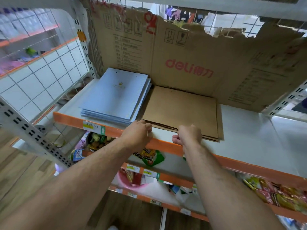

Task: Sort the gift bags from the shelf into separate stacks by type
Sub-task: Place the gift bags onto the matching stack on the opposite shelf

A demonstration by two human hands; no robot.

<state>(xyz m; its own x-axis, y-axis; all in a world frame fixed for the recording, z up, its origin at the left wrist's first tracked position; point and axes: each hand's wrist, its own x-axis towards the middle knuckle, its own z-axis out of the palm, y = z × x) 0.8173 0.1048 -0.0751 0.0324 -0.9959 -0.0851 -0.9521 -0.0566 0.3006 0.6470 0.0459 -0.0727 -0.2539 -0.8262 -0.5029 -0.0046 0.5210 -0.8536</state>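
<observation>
Two stacks on shelf (pixel 249 130): blue bags (pixel 116 95), kraft bags (pixel 182 108). Left hand (pixel 137 133) and right hand (pixel 189 135) curl at kraft stack's front edge; grip unclear. Light, floppy paper; probably best pinched at edge.

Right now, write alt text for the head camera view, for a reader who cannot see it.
Two bare hands, left hand and right hand, reach the front edge of a brown gift bag stack on a white shelf. A light blue gift bag stack lies left of it, torn cardboard standing behind.

pink "deli" logo on cardboard sheet (pixel 199 52), green arrow on shelf-edge label (pixel 93 127)
</observation>
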